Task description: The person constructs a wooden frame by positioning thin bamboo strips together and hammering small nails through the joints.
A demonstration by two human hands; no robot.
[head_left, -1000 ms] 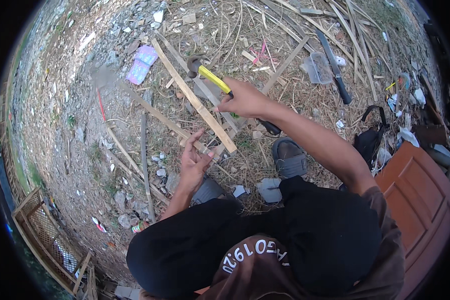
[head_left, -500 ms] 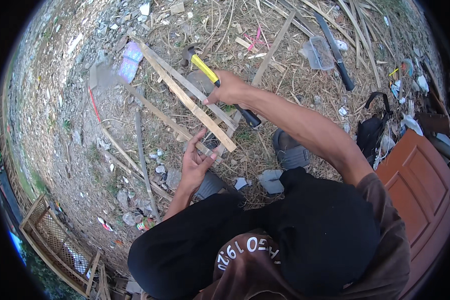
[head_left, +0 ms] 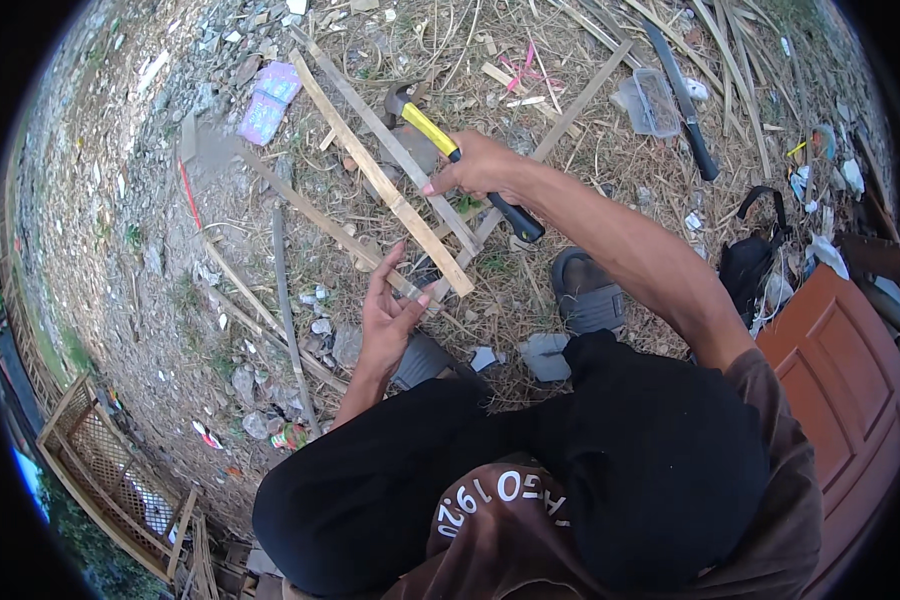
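Head view: right hand [head_left: 482,165] clamped round yellow-black hammer [head_left: 436,136], thumb tip at grey strip [head_left: 385,140], above ground [head_left: 515,310]. Left hand [head_left: 386,315]: thumb, forefinger apart at narrow strip's [head_left: 310,207] near end; whether clamped, cannot tell. Brown shirt [head_left: 530,545] bears white lettering [head_left: 508,487].

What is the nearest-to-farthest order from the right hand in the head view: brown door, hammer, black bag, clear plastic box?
1. Hammer: gripped in the right hand.
2. Clear plastic box: ahead, to the right.
3. Black bag: farther right.
4. Brown door: lower right.
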